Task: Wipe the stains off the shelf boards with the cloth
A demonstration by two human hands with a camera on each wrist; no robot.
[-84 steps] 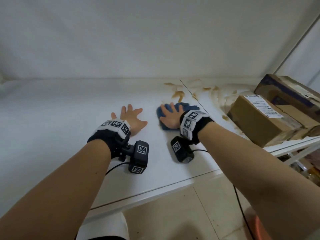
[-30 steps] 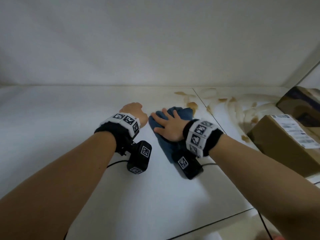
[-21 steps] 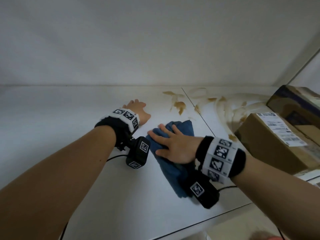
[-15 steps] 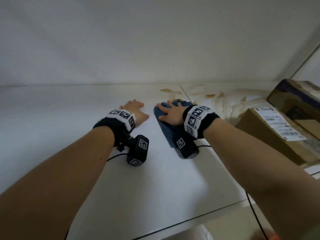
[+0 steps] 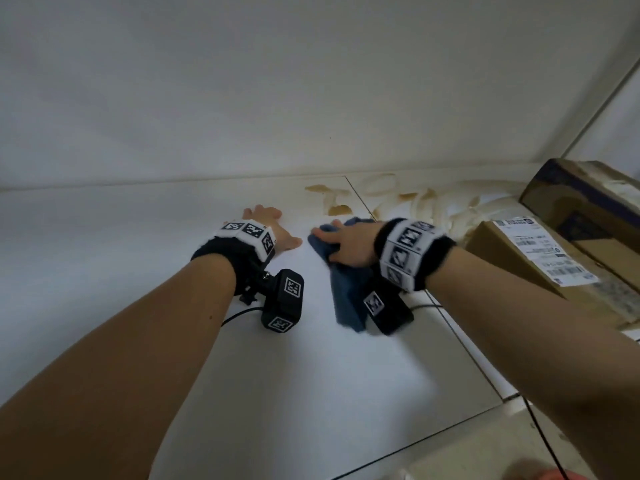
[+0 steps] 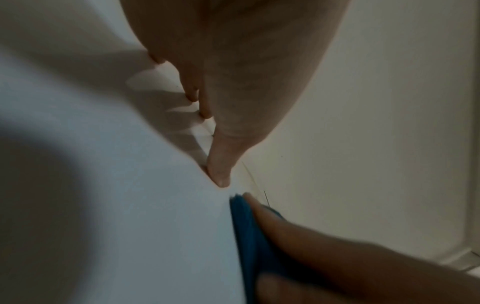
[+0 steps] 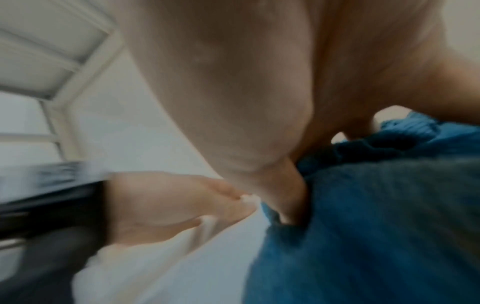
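A blue cloth (image 5: 346, 292) lies bunched on the white shelf board (image 5: 138, 244), just left of the seam between two boards. My right hand (image 5: 343, 239) presses down on the cloth's far end with its fingers spread over it; in the right wrist view the thumb digs into the blue cloth (image 7: 376, 226). A brown stain (image 5: 337, 210) shows just beyond the fingertips, with another brown stain (image 5: 317, 188) by the back wall. Pale brown smears (image 5: 419, 199) cover the right-hand board. My left hand (image 5: 272, 228) lies flat on the board left of the cloth, holding nothing.
A cardboard box (image 5: 540, 271) with a shipping label stands on the right board, close to my right forearm. A second, darker box (image 5: 588, 195) sits behind it. The white back wall (image 5: 311, 98) closes the shelf. The front edge (image 5: 415, 445) runs across the lower right.
My right hand has rubbed the cloth back and forth over the stained spot and now sits slightly nearer me, uncovering a brown stain. The left hand has stayed flat in place.
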